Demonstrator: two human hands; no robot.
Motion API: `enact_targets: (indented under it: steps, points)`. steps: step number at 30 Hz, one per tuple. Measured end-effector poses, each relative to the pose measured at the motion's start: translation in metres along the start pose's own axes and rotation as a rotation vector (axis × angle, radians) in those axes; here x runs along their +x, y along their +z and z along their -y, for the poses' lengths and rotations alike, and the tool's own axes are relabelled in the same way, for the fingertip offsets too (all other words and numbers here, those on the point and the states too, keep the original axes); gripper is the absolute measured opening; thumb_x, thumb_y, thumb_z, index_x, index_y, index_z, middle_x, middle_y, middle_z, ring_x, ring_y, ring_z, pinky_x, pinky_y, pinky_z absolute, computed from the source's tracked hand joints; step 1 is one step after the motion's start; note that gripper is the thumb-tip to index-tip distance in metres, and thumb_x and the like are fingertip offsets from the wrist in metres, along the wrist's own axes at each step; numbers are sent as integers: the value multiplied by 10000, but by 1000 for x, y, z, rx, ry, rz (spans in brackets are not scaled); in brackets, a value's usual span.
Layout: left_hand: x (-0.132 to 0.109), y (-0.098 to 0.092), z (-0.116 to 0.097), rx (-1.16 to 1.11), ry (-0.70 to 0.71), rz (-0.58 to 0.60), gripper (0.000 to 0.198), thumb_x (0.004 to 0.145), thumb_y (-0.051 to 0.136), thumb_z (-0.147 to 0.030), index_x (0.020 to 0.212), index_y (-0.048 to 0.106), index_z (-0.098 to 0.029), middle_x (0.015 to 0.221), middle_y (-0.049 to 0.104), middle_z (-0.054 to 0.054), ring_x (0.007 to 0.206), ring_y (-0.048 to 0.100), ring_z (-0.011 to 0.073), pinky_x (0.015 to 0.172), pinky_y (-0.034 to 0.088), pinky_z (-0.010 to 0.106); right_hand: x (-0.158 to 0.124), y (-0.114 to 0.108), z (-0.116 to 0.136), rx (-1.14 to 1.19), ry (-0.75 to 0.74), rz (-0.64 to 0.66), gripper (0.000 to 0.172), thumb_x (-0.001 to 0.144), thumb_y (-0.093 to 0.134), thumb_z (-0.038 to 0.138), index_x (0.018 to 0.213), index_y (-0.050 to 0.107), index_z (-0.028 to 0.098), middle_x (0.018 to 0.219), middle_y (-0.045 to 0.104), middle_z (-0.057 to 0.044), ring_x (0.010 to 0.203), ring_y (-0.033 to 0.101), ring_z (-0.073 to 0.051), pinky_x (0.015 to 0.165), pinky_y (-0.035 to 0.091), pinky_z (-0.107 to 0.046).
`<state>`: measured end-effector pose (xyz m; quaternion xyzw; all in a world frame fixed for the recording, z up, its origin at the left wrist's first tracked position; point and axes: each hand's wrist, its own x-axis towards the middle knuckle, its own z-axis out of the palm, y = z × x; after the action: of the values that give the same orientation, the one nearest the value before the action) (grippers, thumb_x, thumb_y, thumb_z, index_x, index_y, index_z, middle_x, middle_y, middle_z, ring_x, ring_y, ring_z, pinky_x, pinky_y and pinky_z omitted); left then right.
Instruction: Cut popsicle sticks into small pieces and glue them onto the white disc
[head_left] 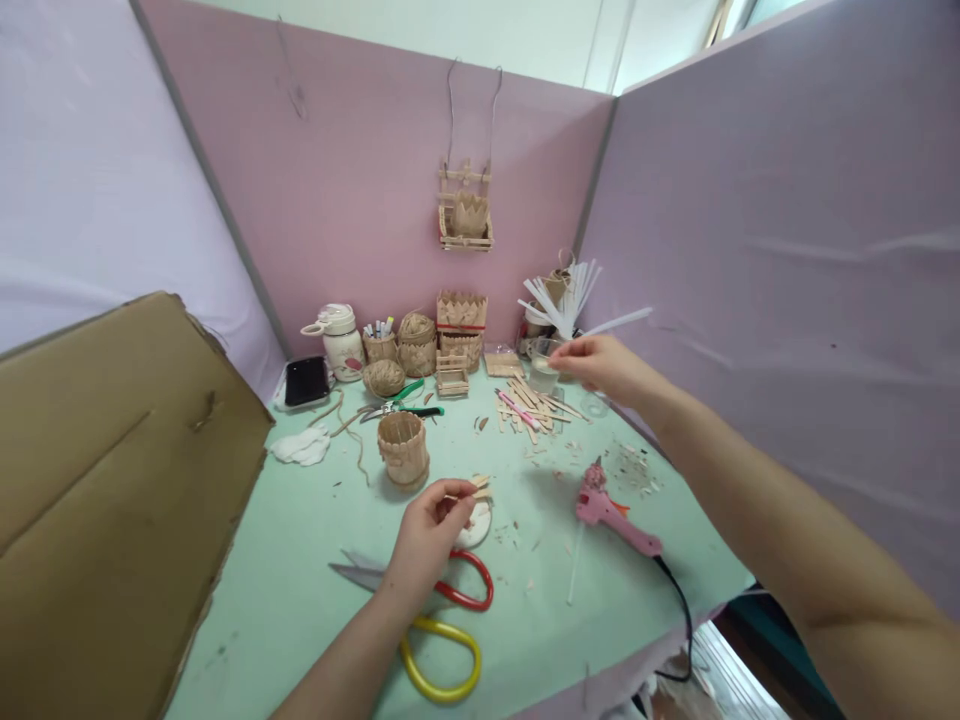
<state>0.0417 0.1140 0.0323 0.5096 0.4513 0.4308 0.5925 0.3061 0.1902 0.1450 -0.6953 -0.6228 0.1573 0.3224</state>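
Head view.

Left hand (429, 525): thumb and fingertips pinching short pale sticks (482, 494) above a white disc (477, 532), near the middle of the surface (300, 570). The sticks jut from the fingertips, free ends to the right, long axis running roughly left to right, slightly tilted; the gripped ends are hidden.

Right hand (600, 362): stretched far forward, fingertips drawn together at the rim of a clear cup (543, 378); cannot tell whether anything is between them, or whether they touch the cup.

Scissors (442, 628): partly under the left forearm, blades to the left, one handle red, one yellow.

Glue gun (619, 522): pink, right of the sticks, nozzle toward the far side, handle slanting near and right; black cord (686, 610) trailing over the edge.

Pot (403, 455): stick-walled, upright, beyond the left hand.

Stick pile (536, 397): loose, beside the cup, pink pen (517, 409) across it.

Pliers (405, 408): green and black handles.

Twine ball (384, 378); bottle (343, 347), white; phone (307, 381); all far left.

Cardboard (112, 480): left side.
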Motion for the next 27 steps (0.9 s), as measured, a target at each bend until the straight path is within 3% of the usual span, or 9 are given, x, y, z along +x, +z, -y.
enact_targets:
  steps: [3,5,9,15,27]
  points:
    - [-5,1,-2,4,50,25,223,696,647,-347,808,657,-154,658,583,10,614,504,119,570,383,216,-65,21,13,283,-9,149,264,716,602,457,758,659,203,494,461,53,405,306,-63,393,246,-210]
    - [-6,0,-2,-1,99,33,206,710,636,-343,795,667,-158,690,597,19,637,520,121,597,399,220,-99,38,20,316,-24,157,244,713,608,441,725,651,201,491,431,55,423,305,-70,402,235,-210]
    - [-8,-2,-1,15,251,79,187,705,652,-321,814,688,-173,862,602,52,741,561,141,667,435,241,-137,71,26,314,-92,172,241,755,557,421,721,646,200,479,374,64,443,297,-82,421,226,-213]
    - [-10,-5,3,143,400,132,130,743,632,-287,805,671,-180,873,568,49,778,553,145,654,439,246,-148,94,26,272,-126,190,228,788,527,380,755,640,185,514,381,59,481,330,-88,453,257,-210]
    - [-8,-3,11,180,418,112,77,741,623,-233,736,659,-165,804,590,41,756,555,141,629,431,236,-155,104,17,270,-153,147,187,778,542,333,752,645,179,491,369,72,474,332,-84,477,268,-216]
